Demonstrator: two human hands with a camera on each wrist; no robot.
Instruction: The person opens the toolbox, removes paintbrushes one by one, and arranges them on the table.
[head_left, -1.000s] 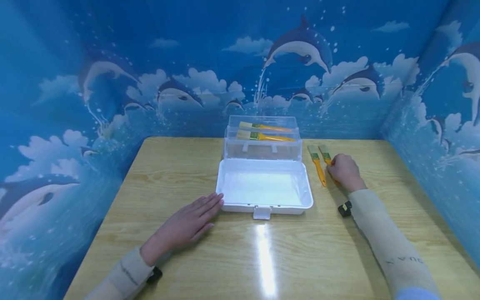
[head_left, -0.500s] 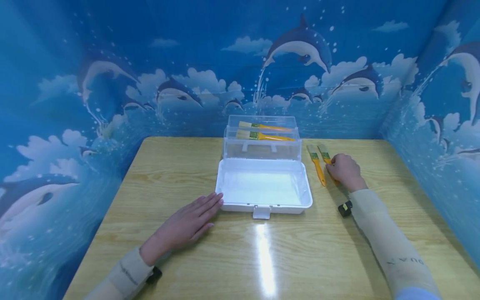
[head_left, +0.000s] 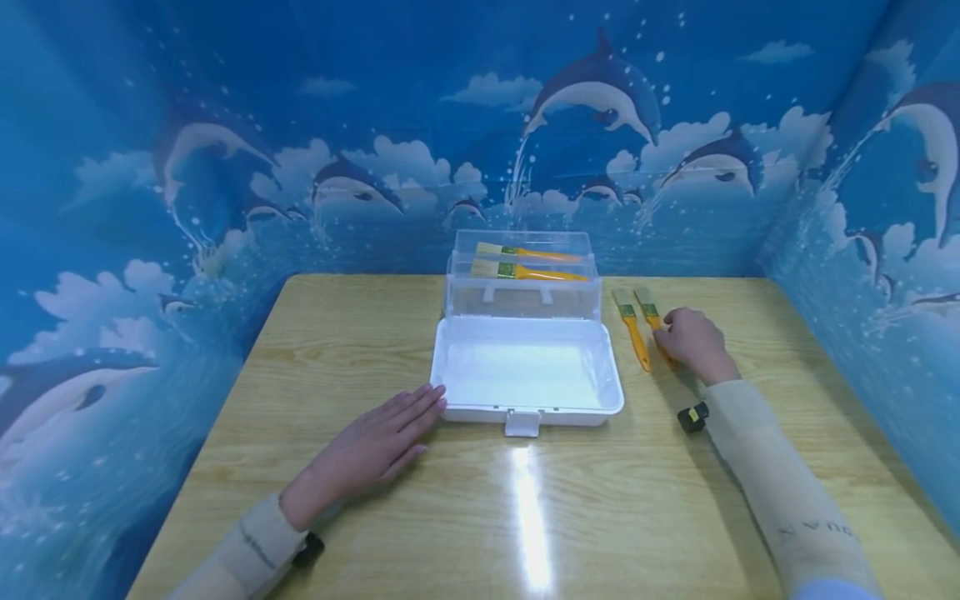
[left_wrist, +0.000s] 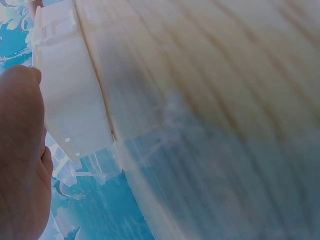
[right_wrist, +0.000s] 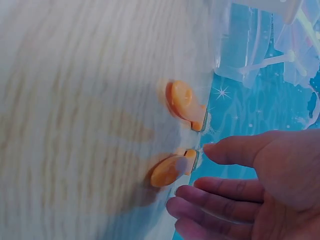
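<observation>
**Evidently close work, gripping nothing**

Nearest, across wood-grain table (head_left: 405, 521): bright streak of glare (head_left: 531, 517). To its left, beyond pale left sleeve (head_left: 258, 542): left hand (head_left: 375, 442), laid out straight-fingered, unclosed, touching near left corner of open white box (head_left: 581, 419). On box front: white latch (head_left: 522, 424), projecting at middle. Right of white box and farther off: right hand (head_left: 693, 342), unclosed too, with thumb and fingers parted around handle of outer paintbrush (head_left: 649, 309) in right wrist view; unable to tell whether in contact. Just left of that paintbrush, lying roughly parallel on table: inner paintbrush (head_left: 632, 325). Both with orange handle toward near side, pale bristles away. Behind white box: raised translucent section (head_left: 517, 298), with front brush (head_left: 540, 273) and rear brush (head_left: 536, 253) set crosswise at its top, bristles to left. Farthest: blue backdrop (head_left: 420, 75), printed with leaping dolphins and clouds.
</observation>
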